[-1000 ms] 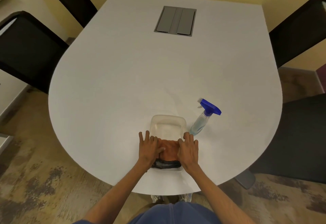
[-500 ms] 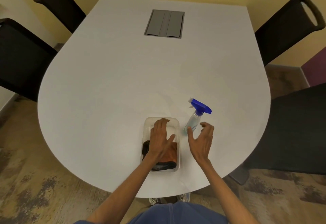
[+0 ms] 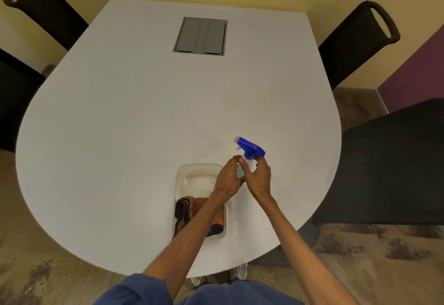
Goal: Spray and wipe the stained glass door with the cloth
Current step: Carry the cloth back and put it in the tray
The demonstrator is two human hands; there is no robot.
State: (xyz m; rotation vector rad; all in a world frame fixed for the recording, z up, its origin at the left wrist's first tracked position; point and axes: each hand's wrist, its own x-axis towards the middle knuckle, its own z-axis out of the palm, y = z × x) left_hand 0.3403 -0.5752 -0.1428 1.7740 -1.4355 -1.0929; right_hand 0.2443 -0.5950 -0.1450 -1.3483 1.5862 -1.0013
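Your light is soft and even; the spray bottle (image 3: 250, 149) casts a faint shadow, and the chairs (image 3: 348, 47) bow at the edges.

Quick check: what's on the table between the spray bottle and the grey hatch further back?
Nothing. In the head view, only bare white table lies between the spray bottle and the grey hatch.

Spray bottle (image 3: 251, 149) body behind right hand (image 3: 258, 179) — cloth (image 3: 186, 211) partly under left forearm (image 3: 189, 232)
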